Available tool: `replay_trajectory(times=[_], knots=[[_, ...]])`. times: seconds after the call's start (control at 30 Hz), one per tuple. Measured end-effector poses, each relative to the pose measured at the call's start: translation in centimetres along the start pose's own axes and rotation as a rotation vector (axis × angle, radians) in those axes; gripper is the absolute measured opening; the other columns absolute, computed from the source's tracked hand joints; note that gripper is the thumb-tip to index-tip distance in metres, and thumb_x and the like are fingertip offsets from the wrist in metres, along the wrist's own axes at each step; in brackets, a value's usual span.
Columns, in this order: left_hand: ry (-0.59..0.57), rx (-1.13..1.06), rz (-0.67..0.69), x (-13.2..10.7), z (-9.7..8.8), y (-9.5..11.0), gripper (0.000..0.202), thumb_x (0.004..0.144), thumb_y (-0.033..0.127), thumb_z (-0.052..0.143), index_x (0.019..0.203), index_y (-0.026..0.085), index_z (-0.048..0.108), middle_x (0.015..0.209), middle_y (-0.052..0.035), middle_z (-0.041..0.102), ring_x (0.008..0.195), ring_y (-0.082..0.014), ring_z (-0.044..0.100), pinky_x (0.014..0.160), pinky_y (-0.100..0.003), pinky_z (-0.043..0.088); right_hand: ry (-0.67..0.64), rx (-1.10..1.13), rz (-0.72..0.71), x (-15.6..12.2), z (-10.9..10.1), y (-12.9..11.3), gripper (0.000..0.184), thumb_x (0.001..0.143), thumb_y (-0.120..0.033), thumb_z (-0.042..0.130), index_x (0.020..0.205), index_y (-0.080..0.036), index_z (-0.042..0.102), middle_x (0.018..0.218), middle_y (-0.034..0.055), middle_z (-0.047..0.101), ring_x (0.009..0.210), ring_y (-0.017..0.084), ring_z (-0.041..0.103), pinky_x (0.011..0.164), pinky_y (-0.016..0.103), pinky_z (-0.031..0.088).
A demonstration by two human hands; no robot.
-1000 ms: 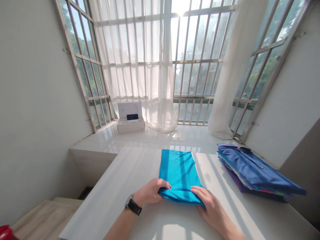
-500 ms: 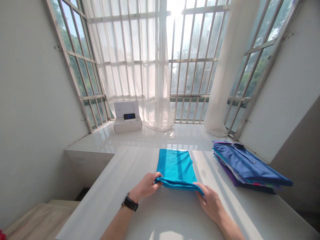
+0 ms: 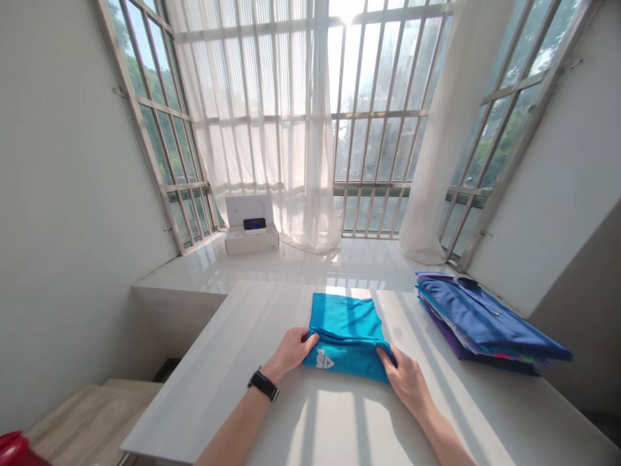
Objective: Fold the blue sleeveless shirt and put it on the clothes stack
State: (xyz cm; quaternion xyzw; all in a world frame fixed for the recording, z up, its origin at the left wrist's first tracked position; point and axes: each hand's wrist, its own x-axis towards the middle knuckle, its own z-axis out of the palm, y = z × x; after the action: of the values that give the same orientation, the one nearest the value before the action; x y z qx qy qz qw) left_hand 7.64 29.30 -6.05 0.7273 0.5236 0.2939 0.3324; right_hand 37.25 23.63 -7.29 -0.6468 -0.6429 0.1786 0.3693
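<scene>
A stack of folded clothes (image 3: 485, 320), dark blue shirt on top, lies on the white bench (image 3: 233, 362) at 3 o'clock, close to its far right edge. Beyond the bench, at 11 o'clock, a white box (image 3: 252, 241) sits on a glossy raised ledge (image 3: 213, 268) with a small dark device (image 3: 254, 224) on it. Sheer curtains (image 3: 272, 129) hang before the barred windows (image 3: 383, 129) at 12 o'clock. A red object (image 3: 14, 450) shows at 8 o'clock, above wooden flooring (image 3: 82, 414).
</scene>
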Motion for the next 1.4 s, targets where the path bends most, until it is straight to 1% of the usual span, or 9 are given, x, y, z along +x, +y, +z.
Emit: replay_trajectory(times=[0.17, 0.23, 0.33, 0.4, 0.47, 0.6, 0.7, 0.97, 1.4], knots=[[-0.037, 0.041, -0.021, -0.1, -0.1, -0.3, 0.046, 0.089, 0.052, 0.048, 0.056, 0.020, 0.047, 0.054, 0.0041, 0.039, 0.057, -0.0139, 0.037, 0.055, -0.028, 0.026, 0.000, 0.031, -0.002, -0.3, 0.1, 0.6, 0.040, 0.096, -0.059, 0.042, 0.076, -0.027, 0.057, 0.069, 0.0021, 0.069, 0.073, 0.025, 0.069, 0.067, 0.034, 0.047], [-0.033, 0.061, -0.015, -0.2, -0.1, -0.5, 0.043, 0.088, 0.050, 0.052, 0.058, 0.019, 0.051, 0.055, 0.0041, 0.042, 0.057, -0.0141, 0.039, 0.055, -0.028, 0.027, 0.012, 0.027, -0.005, -0.3, 0.2, 0.9, 0.038, 0.096, -0.058, 0.044, 0.076, -0.028, 0.055, 0.068, 0.0013, 0.068, 0.072, 0.025, 0.070, 0.067, 0.034, 0.047], [-0.004, 0.076, 0.005, -0.4, -0.1, -0.5, 0.026, 0.086, 0.042, 0.059, 0.088, 0.018, 0.067, 0.066, 0.0026, 0.058, 0.062, -0.0165, 0.052, 0.059, -0.027, 0.034, 0.038, 0.006, 0.010, -0.2, 0.5, 1.2, 0.036, 0.092, -0.060, 0.047, 0.076, -0.029, 0.055, 0.067, 0.0009, 0.068, 0.070, 0.026, 0.070, 0.065, 0.034, 0.047], [0.020, 0.082, 0.039, -0.5, -0.1, -0.4, 0.032, 0.086, 0.036, 0.062, 0.112, 0.020, 0.066, 0.082, -0.0002, 0.068, 0.069, -0.0177, 0.059, 0.065, -0.028, 0.041, 0.046, -0.001, 0.024, -0.1, 0.7, 1.4, 0.034, 0.089, -0.062, 0.049, 0.081, -0.029, 0.057, 0.072, 0.0017, 0.071, 0.073, 0.027, 0.072, 0.065, 0.034, 0.049], [0.025, 0.090, 0.098, -0.7, 0.0, -0.1, 0.035, 0.087, 0.033, 0.063, 0.121, 0.023, 0.064, 0.101, -0.0039, 0.074, 0.079, -0.0197, 0.065, 0.073, -0.029, 0.047, 0.043, 0.003, 0.036, 0.0, 0.9, 1.5, 0.035, 0.088, -0.063, 0.050, 0.089, -0.029, 0.061, 0.077, 0.0026, 0.074, 0.076, 0.028, 0.074, 0.067, 0.035, 0.051], [-0.005, 0.107, 0.198, -0.7, 0.3, 0.4, 0.025, 0.093, 0.034, 0.061, 0.115, 0.024, 0.069, 0.116, -0.0080, 0.075, 0.104, -0.0257, 0.069, 0.092, -0.033, 0.050, 0.066, 0.020, 0.058, 0.1, 1.0, 1.8, 0.051, 0.085, -0.069, 0.052, 0.114, -0.029, 0.062, 0.086, 0.0046, 0.076, 0.079, 0.028, 0.075, 0.071, 0.036, 0.055], [-0.010, 0.100, 0.220, -0.5, 0.5, 0.4, 0.023, 0.096, 0.034, 0.060, 0.112, 0.023, 0.071, 0.115, -0.0080, 0.076, 0.106, -0.0262, 0.069, 0.095, -0.035, 0.050, 0.070, 0.008, 0.069, 0.1, 1.1, 2.3, 0.061, 0.084, -0.073, 0.052, 0.125, -0.028, 0.061, 0.096, 0.0077, 0.078, 0.087, 0.029, 0.075, 0.077, 0.038, 0.057], [0.030, 0.075, 0.266, -0.5, 0.9, 0.4, 0.015, 0.096, 0.030, 0.062, 0.098, 0.021, 0.073, 0.103, -0.0061, 0.076, 0.098, -0.0233, 0.069, 0.089, -0.031, 0.050, 0.034, 0.014, 0.011, 0.4, 1.1, 3.0, 0.044, 0.087, -0.067, 0.053, 0.104, -0.029, 0.066, 0.091, 0.0041, 0.077, 0.077, 0.025, 0.072, 0.074, 0.035, 0.056], [0.019, 0.210, 0.192, -0.4, 0.7, 0.3, 0.024, 0.101, 0.036, 0.057, 0.088, 0.022, 0.072, 0.097, -0.0067, 0.074, 0.090, -0.0224, 0.067, 0.078, -0.029, 0.048, 0.022, -0.003, 0.007, 0.3, 1.3, 3.5, 0.041, 0.090, -0.066, 0.050, 0.101, -0.029, 0.064, 0.094, 0.0037, 0.076, 0.077, 0.023, 0.070, 0.076, 0.036, 0.056]])
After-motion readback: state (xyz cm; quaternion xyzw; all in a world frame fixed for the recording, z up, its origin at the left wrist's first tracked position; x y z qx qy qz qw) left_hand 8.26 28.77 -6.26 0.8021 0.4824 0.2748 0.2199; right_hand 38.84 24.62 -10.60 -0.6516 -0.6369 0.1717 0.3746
